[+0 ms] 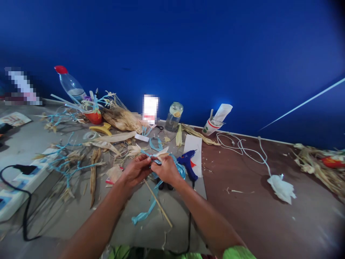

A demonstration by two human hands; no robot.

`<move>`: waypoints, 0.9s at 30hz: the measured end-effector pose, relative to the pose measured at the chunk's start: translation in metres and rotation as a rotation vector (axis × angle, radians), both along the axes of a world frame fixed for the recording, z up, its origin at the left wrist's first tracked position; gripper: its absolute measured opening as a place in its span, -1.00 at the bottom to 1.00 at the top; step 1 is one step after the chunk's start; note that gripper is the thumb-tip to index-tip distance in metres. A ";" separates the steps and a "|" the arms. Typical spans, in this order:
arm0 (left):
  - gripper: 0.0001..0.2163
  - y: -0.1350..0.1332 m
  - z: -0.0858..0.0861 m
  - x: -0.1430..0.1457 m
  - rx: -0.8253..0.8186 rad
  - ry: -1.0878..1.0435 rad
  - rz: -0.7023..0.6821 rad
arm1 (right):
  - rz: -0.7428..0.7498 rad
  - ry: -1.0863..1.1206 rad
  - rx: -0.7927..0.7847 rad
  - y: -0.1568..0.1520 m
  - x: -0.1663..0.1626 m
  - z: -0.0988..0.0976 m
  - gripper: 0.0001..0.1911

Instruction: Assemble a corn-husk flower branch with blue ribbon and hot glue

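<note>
My left hand (138, 168) and my right hand (167, 169) meet at the fingertips over the middle of the grey table. Both are closed in a pinch. A thin light-blue stem (145, 153) with a pale husk tip comes out at the left fingers. A pale strip of corn husk (164, 151) shows at the right fingers; the fingers hide much of both pieces. Light-blue ribbon (181, 169) lies looped behind my right hand, and a loose blue end (144, 216) trails below. A thin wooden stick (159, 204) slants beneath the hands.
Right of my hands lies a blue glue gun (188, 163) on white paper (196, 143). Blue branches with husk flowers (67, 169) and a power strip (40, 176) are at left. Behind stand a glass jar (174, 117), a bottle (70, 86) and a cup (211, 126).
</note>
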State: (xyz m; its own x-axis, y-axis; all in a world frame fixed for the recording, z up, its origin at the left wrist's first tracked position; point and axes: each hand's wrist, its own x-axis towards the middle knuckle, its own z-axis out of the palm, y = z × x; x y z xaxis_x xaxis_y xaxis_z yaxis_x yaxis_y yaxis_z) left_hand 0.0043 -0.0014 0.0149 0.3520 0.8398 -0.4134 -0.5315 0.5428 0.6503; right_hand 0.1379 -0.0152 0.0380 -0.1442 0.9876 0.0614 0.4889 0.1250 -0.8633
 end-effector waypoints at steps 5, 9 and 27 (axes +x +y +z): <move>-0.77 -0.001 0.004 0.003 0.008 -0.003 0.017 | -0.063 -0.020 -0.025 -0.001 -0.002 -0.004 -0.80; -0.79 -0.001 0.003 0.007 -0.002 -0.029 0.061 | -0.071 -0.089 0.012 -0.002 -0.004 -0.007 -0.80; -0.83 -0.004 0.004 0.003 0.164 0.131 0.056 | -0.032 -0.086 0.005 -0.001 0.000 -0.004 -0.80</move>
